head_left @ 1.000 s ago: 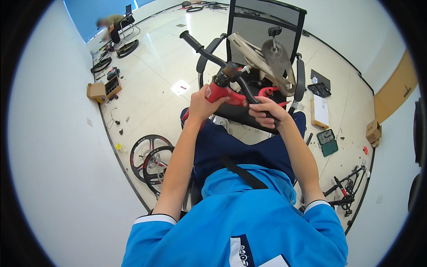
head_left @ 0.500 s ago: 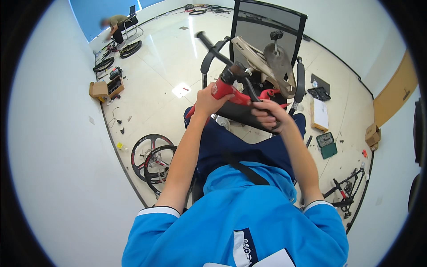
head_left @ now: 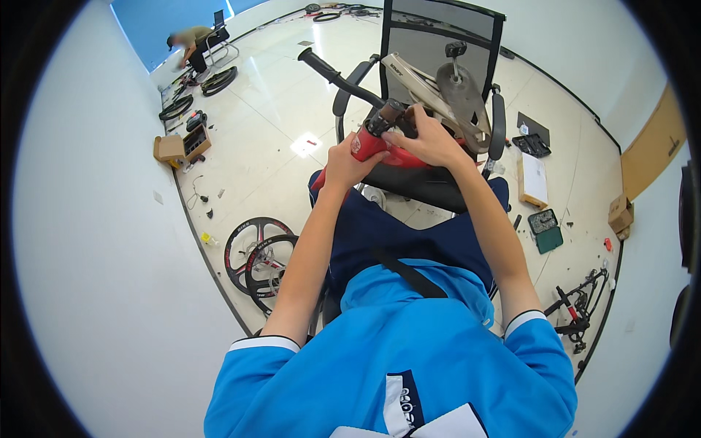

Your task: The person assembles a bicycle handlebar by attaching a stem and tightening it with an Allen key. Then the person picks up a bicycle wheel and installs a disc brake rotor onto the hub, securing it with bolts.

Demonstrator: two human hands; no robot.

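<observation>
Red frame; left fingers snug around it

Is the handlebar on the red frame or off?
On: the black handlebar sits at the top of the red frame. Can't tell whether it's tight.

Wearer's clothing. Shirt: bright blue, short-sleeved, filling the lower centre of the frame. Sleeves: blue, each hemmed by a white band with dark edging. Collar: white, pointed, at the lower edge. Placket: white beside navy, the navy part bearing pale lettering. Trousers: navy, mid-frame. Strap: black, flat, lying diagonally at the shirt's upper edge.
</observation>
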